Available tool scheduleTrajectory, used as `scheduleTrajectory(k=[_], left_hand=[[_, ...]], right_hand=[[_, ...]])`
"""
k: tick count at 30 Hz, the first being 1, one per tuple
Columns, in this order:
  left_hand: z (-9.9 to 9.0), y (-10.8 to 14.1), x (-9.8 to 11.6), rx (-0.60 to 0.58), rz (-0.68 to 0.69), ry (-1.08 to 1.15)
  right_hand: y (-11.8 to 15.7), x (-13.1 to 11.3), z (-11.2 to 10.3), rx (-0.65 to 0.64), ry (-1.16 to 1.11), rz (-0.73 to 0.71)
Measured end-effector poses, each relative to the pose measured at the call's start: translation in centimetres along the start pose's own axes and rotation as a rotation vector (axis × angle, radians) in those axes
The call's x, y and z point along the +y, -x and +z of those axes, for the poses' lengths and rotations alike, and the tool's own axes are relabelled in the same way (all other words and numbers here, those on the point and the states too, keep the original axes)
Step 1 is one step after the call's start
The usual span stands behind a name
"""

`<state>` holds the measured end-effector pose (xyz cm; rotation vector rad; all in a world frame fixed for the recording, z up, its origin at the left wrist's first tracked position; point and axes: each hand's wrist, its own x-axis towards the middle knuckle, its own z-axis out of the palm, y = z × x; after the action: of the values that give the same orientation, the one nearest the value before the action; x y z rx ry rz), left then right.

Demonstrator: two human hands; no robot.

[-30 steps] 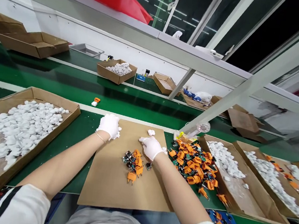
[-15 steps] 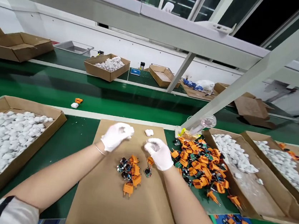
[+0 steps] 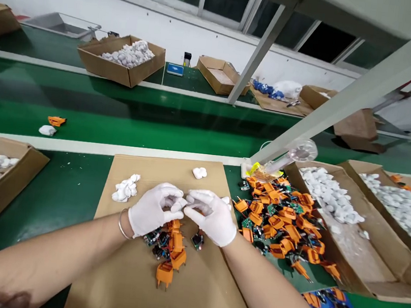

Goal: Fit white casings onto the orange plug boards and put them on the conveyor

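My left hand [image 3: 154,210] and my right hand [image 3: 209,217], both in white gloves, meet above a brown cardboard sheet [image 3: 209,283]. Their fingertips close around a small white piece [image 3: 181,203], which is hard to separate from the gloves. Just below my hands lies a heap of orange plug parts with small circuit boards [image 3: 170,254], partly hidden by them. A white crumbly clump [image 3: 125,189] sits on the sheet left of my left hand. A single white piece [image 3: 199,173] lies beyond my fingers.
A large heap of orange parts [image 3: 279,222] lies on the green conveyor belt [image 3: 120,124] right of the sheet. Cardboard boxes of white pieces [image 3: 365,251] stand at right and left. A clear plastic tool [image 3: 298,152] rests behind the heap.
My hands have come together at the middle of the sheet. A white clump now lies at the sheet's left side. The whole view has shifted, with the sheet lower and further left.
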<state>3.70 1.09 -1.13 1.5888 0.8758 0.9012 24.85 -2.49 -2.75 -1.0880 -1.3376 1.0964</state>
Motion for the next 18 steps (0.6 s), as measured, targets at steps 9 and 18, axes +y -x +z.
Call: scheduleTrajectory(k=[9,18], left_hand=[[0.0,0.5,-0.8,-0.057,0.433,-0.246],[0.3,0.6,1.1,-0.057,0.374,-0.18]], right_hand=[[0.7,-1.7,0.9,0.002,0.197,-0.17],[0.7,-1.7,1.2,0.093,-0.021,-0.03]])
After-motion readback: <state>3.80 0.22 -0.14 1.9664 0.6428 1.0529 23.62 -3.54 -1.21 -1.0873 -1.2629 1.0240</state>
